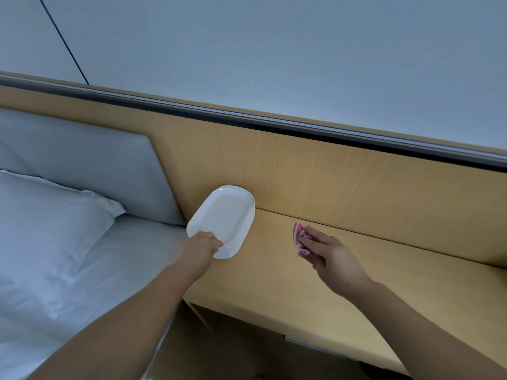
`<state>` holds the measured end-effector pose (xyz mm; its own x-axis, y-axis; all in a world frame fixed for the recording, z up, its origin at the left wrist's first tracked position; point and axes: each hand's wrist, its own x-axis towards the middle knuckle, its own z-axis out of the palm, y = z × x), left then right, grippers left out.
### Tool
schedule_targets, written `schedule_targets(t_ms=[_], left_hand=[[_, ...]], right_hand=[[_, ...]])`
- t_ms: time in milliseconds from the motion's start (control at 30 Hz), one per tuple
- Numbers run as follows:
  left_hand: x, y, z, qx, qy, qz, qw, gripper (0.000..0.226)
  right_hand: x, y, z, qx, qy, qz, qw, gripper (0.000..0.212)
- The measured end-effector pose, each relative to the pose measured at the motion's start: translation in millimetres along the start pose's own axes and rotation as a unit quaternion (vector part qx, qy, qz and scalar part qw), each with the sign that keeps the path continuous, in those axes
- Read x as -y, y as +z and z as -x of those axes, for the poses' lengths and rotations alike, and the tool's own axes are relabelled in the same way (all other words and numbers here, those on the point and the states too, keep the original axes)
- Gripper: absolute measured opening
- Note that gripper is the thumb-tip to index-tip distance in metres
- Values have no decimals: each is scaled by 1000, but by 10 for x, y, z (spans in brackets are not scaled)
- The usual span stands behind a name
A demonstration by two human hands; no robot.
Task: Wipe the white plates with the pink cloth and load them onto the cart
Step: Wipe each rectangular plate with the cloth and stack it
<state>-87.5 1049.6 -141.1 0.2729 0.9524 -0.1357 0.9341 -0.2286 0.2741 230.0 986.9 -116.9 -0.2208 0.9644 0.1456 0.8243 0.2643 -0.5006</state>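
Note:
A stack of white oval plates (222, 215) sits on the left end of a wooden bedside shelf (274, 275). My left hand (201, 246) grips the near rim of the stack, thumb over the edge. To the right, a pink cloth (300, 238) lies crumpled on the shelf. My right hand (329, 255) rests on the cloth with the fingers curled over it; most of the cloth is hidden under them. No cart is in view.
A bed with a white pillow (49, 229) and sheet borders the shelf on the left. A grey padded headboard (90, 171) and a wooden wall panel (329, 171) rise behind. The shelf's front edge drops to a dark gap below.

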Motion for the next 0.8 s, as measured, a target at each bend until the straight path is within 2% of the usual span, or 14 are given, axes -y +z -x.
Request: schedule_targets(t_ms=[167,333,400,600,800], left_hand=[[6,60,-82,16,2,25,1000,34],[-368,101,-164,-35,33,51,998,34],[-711,127,-248,-51,70,74,994,30],[-2080,351,-413,-36,186,104,976,34],[-3444,640,-406,-10,269,120,955,33]], right_hand=[[-71,-30,65,-17,-9,-4,1000,40],[-241,-133,225,-50,17,-9,999,39],[-352,-219,361,-73,40,-19,996,37],[-661,-833,1053,-152,134,-25,979,28],[-1305,-1371,1990,-199,243,-5,950,38]])
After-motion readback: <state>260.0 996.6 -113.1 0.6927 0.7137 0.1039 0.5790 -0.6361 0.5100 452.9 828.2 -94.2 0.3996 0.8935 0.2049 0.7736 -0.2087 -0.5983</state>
